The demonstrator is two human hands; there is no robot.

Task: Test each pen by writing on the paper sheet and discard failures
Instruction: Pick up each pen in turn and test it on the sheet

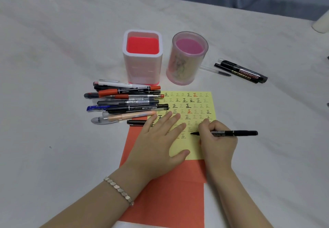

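The right hand [216, 138] pinches a slim black marker pen [231, 133], tip on the yellow paper sheet [194, 108] at centre frame, over an orange sheet [169, 192]. The left hand [160, 138] lies flat, fingers straight, pressing the paper. If that hand eases, the sheet may slide and smear the stroke; the loose black cap [136, 122] beside the pile of pens [126, 101] at centre left might roll off.

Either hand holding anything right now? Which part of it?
The right hand grips a black marker near its tip end, the nib at the yellow paper sheet. The left hand rests flat on the sheet and holds nothing.
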